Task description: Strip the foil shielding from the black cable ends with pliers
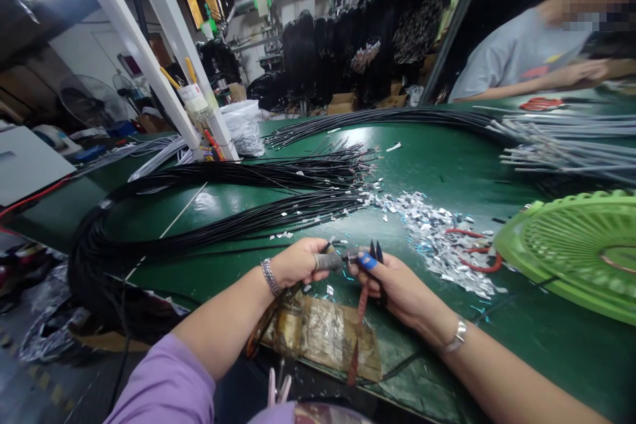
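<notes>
My left hand (301, 260) is closed in a pinch on the end of a thin black cable (342, 253), its fingertip wrapped in grey tape. My right hand (392, 281), one fingertip taped blue, grips a small dark cutting tool (376, 253) whose tips meet the cable end. Both hands hover just above the near edge of the green table (447, 165). A large bundle of black cables (223, 212) loops away to the left from under my left hand.
Silvery foil scraps (437, 238) and red-handled scissors (472, 255) lie right of my hands. A green plastic fan grille (576, 248) sits at the right. Grey cables (561, 146) lie far right, where another person (527, 53) works. A taped brown pad (322, 334) covers the table edge.
</notes>
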The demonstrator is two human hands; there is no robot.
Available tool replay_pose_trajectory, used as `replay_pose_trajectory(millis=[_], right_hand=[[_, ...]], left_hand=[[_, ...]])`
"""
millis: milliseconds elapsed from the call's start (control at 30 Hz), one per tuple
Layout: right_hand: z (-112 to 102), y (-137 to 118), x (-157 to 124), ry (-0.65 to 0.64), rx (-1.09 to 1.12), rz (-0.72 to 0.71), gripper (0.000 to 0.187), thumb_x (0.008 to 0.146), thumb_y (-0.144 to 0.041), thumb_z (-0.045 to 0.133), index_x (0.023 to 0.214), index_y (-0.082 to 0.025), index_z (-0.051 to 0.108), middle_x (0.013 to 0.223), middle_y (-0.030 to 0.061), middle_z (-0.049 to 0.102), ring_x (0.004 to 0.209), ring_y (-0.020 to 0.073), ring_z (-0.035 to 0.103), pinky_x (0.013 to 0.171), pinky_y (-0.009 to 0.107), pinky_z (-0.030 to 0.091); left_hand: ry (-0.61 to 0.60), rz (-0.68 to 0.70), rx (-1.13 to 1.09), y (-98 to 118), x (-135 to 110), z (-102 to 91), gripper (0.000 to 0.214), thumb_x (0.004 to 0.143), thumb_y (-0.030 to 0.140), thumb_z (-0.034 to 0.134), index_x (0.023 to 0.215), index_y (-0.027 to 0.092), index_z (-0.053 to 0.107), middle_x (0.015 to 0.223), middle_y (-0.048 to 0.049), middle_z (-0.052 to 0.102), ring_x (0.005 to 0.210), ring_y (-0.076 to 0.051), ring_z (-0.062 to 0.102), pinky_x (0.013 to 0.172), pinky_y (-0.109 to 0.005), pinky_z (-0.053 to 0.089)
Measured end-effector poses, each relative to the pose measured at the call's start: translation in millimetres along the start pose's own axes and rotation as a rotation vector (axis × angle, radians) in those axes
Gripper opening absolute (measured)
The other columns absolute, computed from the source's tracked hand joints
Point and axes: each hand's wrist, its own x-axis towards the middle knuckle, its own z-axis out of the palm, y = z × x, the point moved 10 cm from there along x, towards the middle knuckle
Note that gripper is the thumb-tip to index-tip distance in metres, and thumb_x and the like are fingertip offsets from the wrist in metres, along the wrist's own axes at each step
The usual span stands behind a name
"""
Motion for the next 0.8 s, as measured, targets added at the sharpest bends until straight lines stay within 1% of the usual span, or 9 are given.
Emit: replay_pose_trajectory(millis=[100,233,333,467,533,633,700,800], right_hand=[[-0.8,1.6,0.0,0.004,-0.018,0.009,0.054,0.051,-0.064,0.080,0.063,-0.016,0.059,0.043,-0.0080,0.038,0.039,0.0037,0.022,0.039,0.021,0.014],[-0.1,-0.4,-0.1,0.011,-0.047,-0.013,0.052,0.054,-0.065,0.078,0.063,-0.017,0.058,0.043,-0.0079,0.037,0.040,0.0048,0.022,0.039,0.022,0.015],[-1.2,-5.6,-0.5,0.037,-0.092,-0.066,0.050,0.057,-0.064,0.076,0.063,-0.018,0.057,0.046,-0.0059,0.042,0.041,0.0060,0.025,0.039,0.023,0.017],[-5.0,-14.7,-2.8,0.095,-0.216,-0.161,0.046,0.061,-0.062,0.074,0.066,-0.018,0.059,0.051,-0.0036,0.047,0.043,0.0078,0.029,0.041,0.024,0.020],[-5.6,-18.3,-4.0,0.109,-0.264,-0.193,0.045,0.062,-0.061,0.074,0.067,-0.018,0.060,0.052,-0.0036,0.047,0.044,0.0084,0.030,0.042,0.024,0.022],[-4.7,-20.8,-4.6,0.094,-0.307,-0.203,0.044,0.064,-0.062,0.072,0.067,-0.019,0.061,0.051,-0.0042,0.045,0.045,0.0089,0.030,0.043,0.025,0.023],[-4.5,-24.2,-4.8,0.085,-0.346,-0.225,0.043,0.066,-0.061,0.070,0.067,-0.019,0.061,0.051,-0.0039,0.045,0.046,0.0097,0.031,0.044,0.026,0.025],[-3.9,-36.0,-7.3,0.086,-0.464,-0.337,0.038,0.069,-0.058,0.068,0.066,-0.021,0.061,0.057,-0.0011,0.052,0.053,0.0138,0.041,0.052,0.028,0.035]], left_hand=[[-0.004,-0.005,0.002,-0.6,0.2,0.5,0.052,0.058,0.061,0.071,0.072,0.016,0.048,0.041,0.0094,0.044,0.030,-0.002,0.027,0.031,-0.016,0.017],[-0.007,0.001,0.008,-0.1,0.0,0.4,0.051,0.060,0.060,0.070,0.073,0.016,0.049,0.041,0.0095,0.044,0.030,-0.002,0.027,0.031,-0.016,0.018],[0.001,0.010,0.017,0.4,0.1,-0.4,0.049,0.061,0.059,0.069,0.074,0.016,0.050,0.041,0.0097,0.043,0.031,-0.002,0.027,0.030,-0.015,0.018],[0.024,0.019,0.030,-0.1,1.0,-2.1,0.047,0.063,0.058,0.068,0.072,0.017,0.048,0.042,0.0094,0.043,0.031,-0.002,0.028,0.031,-0.015,0.020],[0.021,0.023,0.034,-0.4,1.5,-1.5,0.047,0.063,0.059,0.067,0.072,0.017,0.048,0.042,0.0091,0.044,0.031,-0.002,0.029,0.031,-0.015,0.020],[0.004,0.020,0.043,-1.0,1.8,0.1,0.047,0.064,0.059,0.067,0.074,0.016,0.049,0.042,0.0090,0.044,0.031,-0.003,0.028,0.031,-0.015,0.019],[-0.001,0.015,0.046,-1.7,2.0,0.5,0.047,0.064,0.059,0.067,0.075,0.016,0.050,0.042,0.0091,0.043,0.031,-0.003,0.028,0.031,-0.016,0.019],[-0.002,0.006,0.052,-3.4,2.6,0.4,0.044,0.067,0.055,0.067,0.075,0.016,0.050,0.042,0.0091,0.043,0.031,-0.003,0.028,0.031,-0.016,0.020]])
